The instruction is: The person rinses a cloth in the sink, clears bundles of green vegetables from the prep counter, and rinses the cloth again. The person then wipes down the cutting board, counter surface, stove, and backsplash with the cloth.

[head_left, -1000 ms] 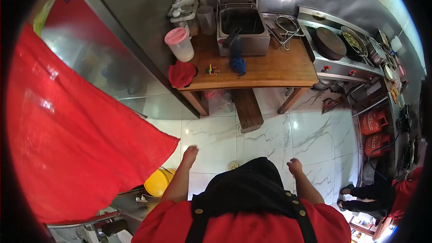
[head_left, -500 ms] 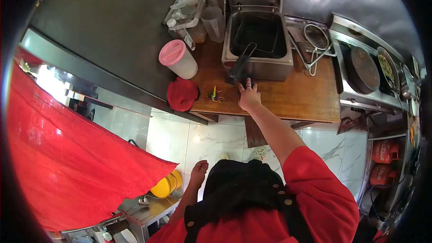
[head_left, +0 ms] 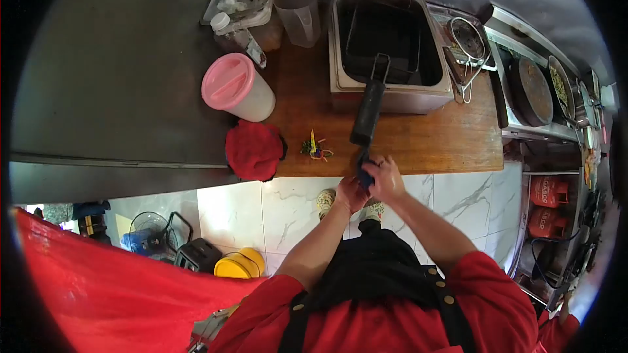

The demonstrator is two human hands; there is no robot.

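Observation:
At the front edge of the wooden table, my right hand (head_left: 386, 180) is closed on a small dark bluish item (head_left: 365, 168), whose kind I cannot make out. My left hand (head_left: 352, 195) meets it from below, fingers bent against the item's lower end. Just above the hands, the black handle (head_left: 368, 112) of a fryer basket sticks out over the front of the deep fryer (head_left: 392, 99). Left of the hands lies a small bundle of colourful bands with a yellow pointed piece (head_left: 313, 144).
A pink-lidded tub (head_left: 230, 84), a red cloth cap (head_left: 255, 150), a clear plastic jug (head_left: 299, 16) and a bottle (head_left: 226, 29) stand left. A strainer (head_left: 468, 39) and a pan (head_left: 533, 91) are right. Red gas cylinders (head_left: 548, 193) sit lower right; part of another person shows there.
My right hand has drawn back from the table by the fryer to the table edge, with the dark item. My left hand has come up from my side to meet it. The view has shifted.

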